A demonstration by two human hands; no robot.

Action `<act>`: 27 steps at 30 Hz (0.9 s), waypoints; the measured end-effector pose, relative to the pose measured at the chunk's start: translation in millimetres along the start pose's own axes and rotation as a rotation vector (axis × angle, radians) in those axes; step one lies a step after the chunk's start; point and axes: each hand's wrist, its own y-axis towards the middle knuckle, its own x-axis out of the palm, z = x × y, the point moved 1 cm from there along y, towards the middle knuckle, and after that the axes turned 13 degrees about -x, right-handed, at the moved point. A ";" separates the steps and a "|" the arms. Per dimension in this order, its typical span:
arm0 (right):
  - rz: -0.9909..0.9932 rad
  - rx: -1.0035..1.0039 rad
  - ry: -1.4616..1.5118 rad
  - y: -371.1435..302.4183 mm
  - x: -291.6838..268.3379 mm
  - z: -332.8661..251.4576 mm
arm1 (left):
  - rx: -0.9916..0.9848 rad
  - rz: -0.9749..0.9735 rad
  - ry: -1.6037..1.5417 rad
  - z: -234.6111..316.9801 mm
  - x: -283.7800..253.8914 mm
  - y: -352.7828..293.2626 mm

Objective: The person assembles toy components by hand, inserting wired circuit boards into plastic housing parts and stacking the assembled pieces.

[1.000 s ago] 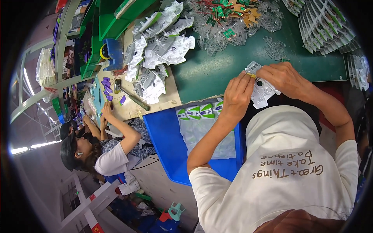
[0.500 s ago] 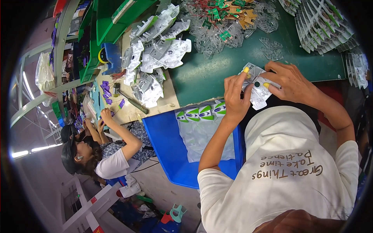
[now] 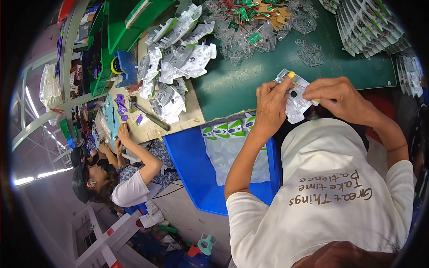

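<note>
1. Your left hand [image 3: 271, 107]: fingers gripping the left edge of a pale plastic shell [image 3: 295, 106]; yellow cover [image 3: 291, 75] on one fingertip.
2. Your right hand [image 3: 343, 99]: fingers bent together at the shell's right side; cannot tell whether they pinch it.
3. Shell held slantwise at the near edge of the green counter [image 3: 237, 85], in front of you.
4. Beyond it on the counter: a few clear plastic pieces [image 3: 309, 53]; farther, green circuit boards [image 3: 255, 38] in a heap.
5. Far right: stacked pale shells [image 3: 367, 32]. Near left: blue bin [image 3: 185, 156], white-and-green pieces [image 3: 236, 128] inside.
</note>
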 end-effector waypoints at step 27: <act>0.019 0.343 -0.176 29.6 22.9 63.0 | 0.075 0.105 -0.077 -13.1 8.5 -7.5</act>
